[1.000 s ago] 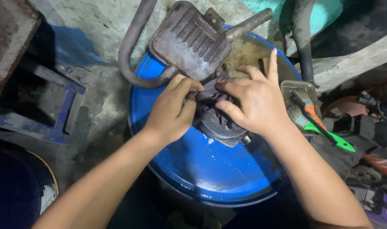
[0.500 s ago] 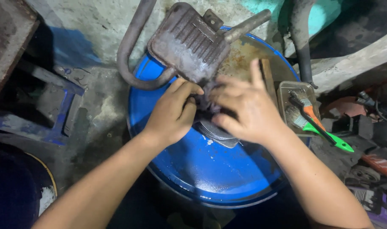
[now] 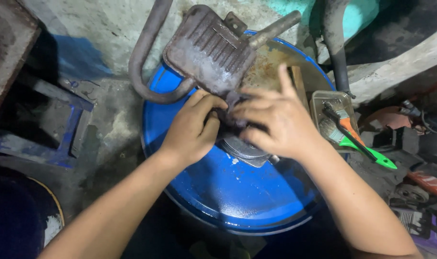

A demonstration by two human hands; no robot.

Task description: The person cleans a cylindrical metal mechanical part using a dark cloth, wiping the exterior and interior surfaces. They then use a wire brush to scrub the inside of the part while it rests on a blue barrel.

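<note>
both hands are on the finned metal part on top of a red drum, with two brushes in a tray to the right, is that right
Not quite: the drum is blue, not red, as the head view shows. The rest holds: the left hand and right hand are both on the finned metal part on the drum's top, and two brushes lie in a tray to the right.

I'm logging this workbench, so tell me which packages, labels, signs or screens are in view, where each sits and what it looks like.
No labels, signs or screens can be made out.
Nearest to a package: a clear rectangular tray, right of the blue drum lid, holding two paintbrushes with orange and green handles.
Both hands, left hand and right hand, press a dark rag onto a finned metal part.
</note>
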